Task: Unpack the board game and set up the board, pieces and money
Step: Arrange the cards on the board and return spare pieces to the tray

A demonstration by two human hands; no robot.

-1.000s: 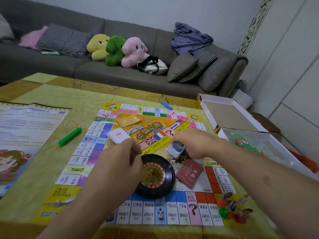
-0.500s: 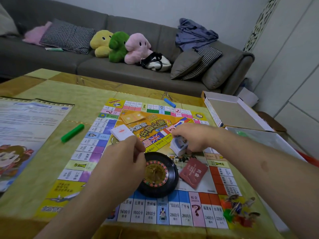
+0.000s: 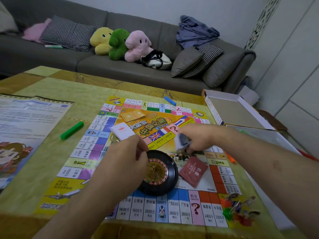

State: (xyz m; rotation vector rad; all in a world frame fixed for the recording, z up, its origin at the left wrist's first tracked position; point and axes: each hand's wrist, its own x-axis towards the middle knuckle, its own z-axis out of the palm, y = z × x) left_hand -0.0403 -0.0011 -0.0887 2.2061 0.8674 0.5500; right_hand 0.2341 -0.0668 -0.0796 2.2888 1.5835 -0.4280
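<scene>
Pinching a white card stack [image 3: 122, 131], your left hand [image 3: 126, 163] hovers above the board [image 3: 96, 150]; your right hand [image 3: 201, 138] grips paper money [image 3: 182, 142] (roulette wheel [image 3: 159, 173] sits near-center).

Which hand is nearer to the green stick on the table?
Left. The left hand holds white cards to the right of the green stick; the right hand is farther right, over the board's middle.

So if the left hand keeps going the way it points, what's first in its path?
Probably the orange card stack on the board: the left hand, pinching white cards, points up-board toward it. Height above the board is unclear.
</scene>
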